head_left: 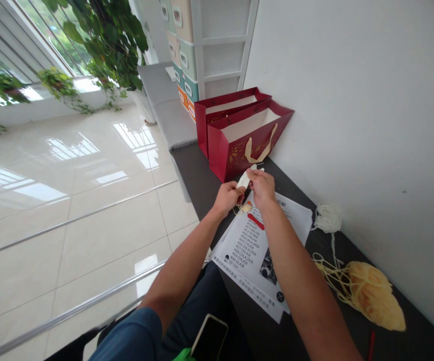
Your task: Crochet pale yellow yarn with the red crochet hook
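My left hand (227,196) and my right hand (262,185) meet above a dark tabletop (197,170), both pinched on a small white paper-like piece (244,179) held between them. A thin yellowish thread with a small tuft (245,206) hangs just below the fingers. Under the hands lies a printed sheet of paper (256,250) with a red mark on it.
Two dark red gift bags (239,133) stand at the table's far end against the white wall. A white string bundle (328,217) and a yellow thread bundle (371,293) lie at the right. A phone (209,337) rests on my lap. Drawers and plants stand beyond.
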Demonstrator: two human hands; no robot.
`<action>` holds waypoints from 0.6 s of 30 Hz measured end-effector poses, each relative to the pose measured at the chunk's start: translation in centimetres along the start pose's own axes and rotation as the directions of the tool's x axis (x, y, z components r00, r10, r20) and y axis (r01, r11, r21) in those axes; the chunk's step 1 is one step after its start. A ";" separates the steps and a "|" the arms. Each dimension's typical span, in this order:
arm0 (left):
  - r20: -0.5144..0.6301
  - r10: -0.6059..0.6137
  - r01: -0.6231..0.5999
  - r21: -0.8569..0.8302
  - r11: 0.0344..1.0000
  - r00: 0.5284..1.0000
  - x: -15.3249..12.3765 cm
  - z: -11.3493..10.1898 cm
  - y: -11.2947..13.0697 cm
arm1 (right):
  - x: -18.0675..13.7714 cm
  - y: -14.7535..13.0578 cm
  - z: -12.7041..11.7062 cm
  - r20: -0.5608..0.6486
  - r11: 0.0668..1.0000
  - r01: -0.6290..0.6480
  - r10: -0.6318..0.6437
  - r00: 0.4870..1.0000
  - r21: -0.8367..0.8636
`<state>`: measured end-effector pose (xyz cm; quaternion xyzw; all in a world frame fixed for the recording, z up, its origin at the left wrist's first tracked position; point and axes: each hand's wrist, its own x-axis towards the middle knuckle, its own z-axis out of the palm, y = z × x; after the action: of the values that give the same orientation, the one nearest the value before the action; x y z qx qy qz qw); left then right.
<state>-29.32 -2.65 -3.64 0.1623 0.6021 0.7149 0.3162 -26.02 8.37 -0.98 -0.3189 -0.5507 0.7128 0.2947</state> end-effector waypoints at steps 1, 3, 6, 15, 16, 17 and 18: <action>0.007 -0.008 0.008 0.005 1.000 1.000 0.0 0.0 0.0 | 0.1 0.0 0.0 -0.020 1.000 -0.004 0.004 1.000 -0.002; 0.024 -0.021 0.021 0.009 1.000 0.999 0.0 0.1 0.1 | 0.2 -0.1 0.1 -0.042 1.000 -0.008 0.008 0.999 -0.007; 0.046 -0.028 0.028 -0.001 1.000 0.999 0.1 0.0 0.2 | 0.2 -0.2 0.1 -0.036 1.000 -0.013 0.012 0.999 -0.023; 0.037 -0.033 0.036 -0.109 0.993 0.999 -0.6 -0.7 0.3 | 0.1 -0.9 -0.4 0.105 0.999 0.048 -0.045 0.993 -0.024; 0.022 -0.020 0.022 -0.100 0.995 1.000 -0.7 -0.6 0.2 | 0.1 -1.0 -0.4 0.110 0.998 0.050 -0.046 0.993 -0.031; 0.008 -0.008 0.009 -0.090 0.996 1.000 -0.8 -0.6 0.2 | 0.2 -1.0 -0.4 0.112 0.998 0.056 -0.051 0.992 -0.042; -0.002 0.002 -0.002 -0.077 0.997 1.000 -0.8 -0.5 0.1 | 0.2 -0.9 -0.4 0.109 0.996 0.067 -0.061 0.992 -0.052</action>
<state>-29.05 -3.53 -3.49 0.1501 0.5742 0.7380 0.3211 -25.80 8.98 -0.18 -0.2703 -0.5954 0.7035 0.2782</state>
